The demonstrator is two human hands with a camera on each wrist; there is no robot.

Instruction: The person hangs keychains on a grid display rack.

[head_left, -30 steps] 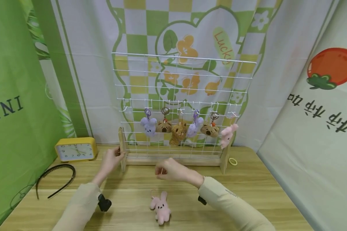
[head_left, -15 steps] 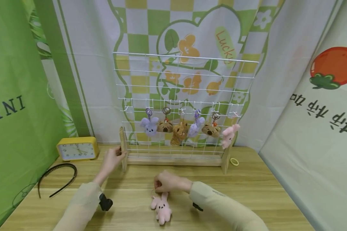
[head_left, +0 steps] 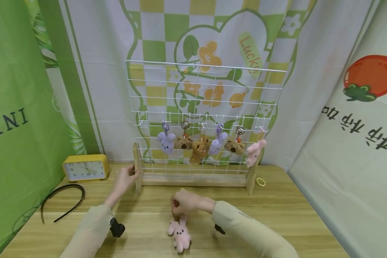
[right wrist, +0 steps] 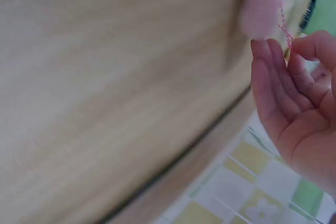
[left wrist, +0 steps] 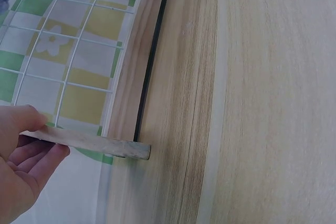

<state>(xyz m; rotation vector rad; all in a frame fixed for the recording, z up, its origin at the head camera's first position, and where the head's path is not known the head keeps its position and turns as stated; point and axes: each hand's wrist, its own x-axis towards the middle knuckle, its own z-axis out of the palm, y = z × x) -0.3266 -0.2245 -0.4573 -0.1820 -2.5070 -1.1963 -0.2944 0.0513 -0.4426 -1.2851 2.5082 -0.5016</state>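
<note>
My left hand (head_left: 124,181) grips the left wooden upright (head_left: 137,154) of a white wire grid rack (head_left: 193,168). In the left wrist view, the thumb lies on one side of this upright (left wrist: 100,142) and the fingers on the other. A pink plush rabbit keychain (head_left: 181,237) lies face up on the table at the front. Just above its ears, my right hand (head_left: 187,201) pinches its thin pink cord (right wrist: 285,29) between thumb and index finger; the other fingers are extended. The rabbit (right wrist: 262,3) is blurred in the right wrist view.
Several plush keychains hang from the rack's hooks, including a purple one (head_left: 166,142), a brown bear head (head_left: 234,147) and another pink rabbit (head_left: 255,153). A yellow clock (head_left: 85,167) and black headband (head_left: 62,203) are at left. A yellow ring (head_left: 260,182) lies at right.
My right hand has come down toward the rabbit and now pinches its cord. The left hand keeps its grip on the upright.
</note>
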